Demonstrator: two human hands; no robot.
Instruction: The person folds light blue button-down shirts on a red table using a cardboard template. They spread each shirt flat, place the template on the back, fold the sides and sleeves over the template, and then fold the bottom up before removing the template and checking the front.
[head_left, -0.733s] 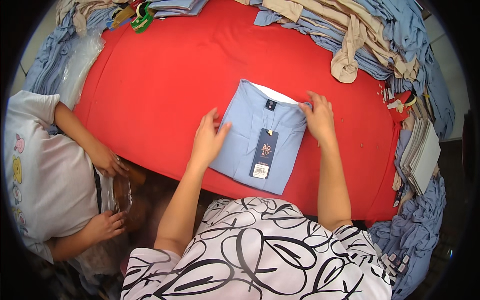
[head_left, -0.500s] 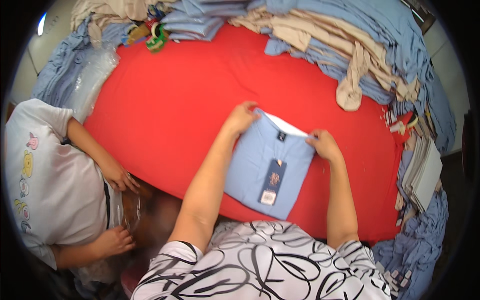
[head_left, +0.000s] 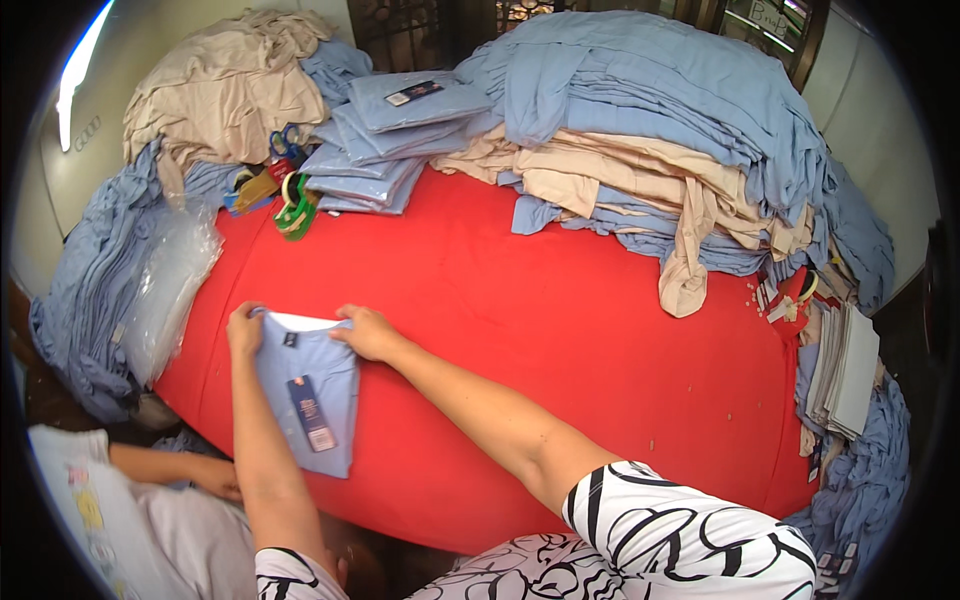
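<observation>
A folded light blue garment (head_left: 335,385) lies at the left of the red-covered table, a strip of white showing at its neck edge. From its front hangs a dark blue tag (head_left: 308,405) with a pale label, and a small black neck label (head_left: 290,340) sits near the top. My left hand (head_left: 245,327) pinches the far left corner of the garment. The far right corner is gripped by my right hand (head_left: 366,333), thumb and fingers closed on it.
Wrapped folded blue garments (head_left: 400,120) are stacked at the back, by a green tape dispenser (head_left: 296,208). Heaped blue and beige garments (head_left: 650,110) line the back right. Clear plastic bags (head_left: 170,285) lie left; white boards (head_left: 843,370) stand right. A co-worker's arm (head_left: 190,468) is close by, lower left.
Both my hands have carried the folded garment leftward across the table, toward the co-worker and the plastic bags. The view has tilted up, showing more of the back piles.
</observation>
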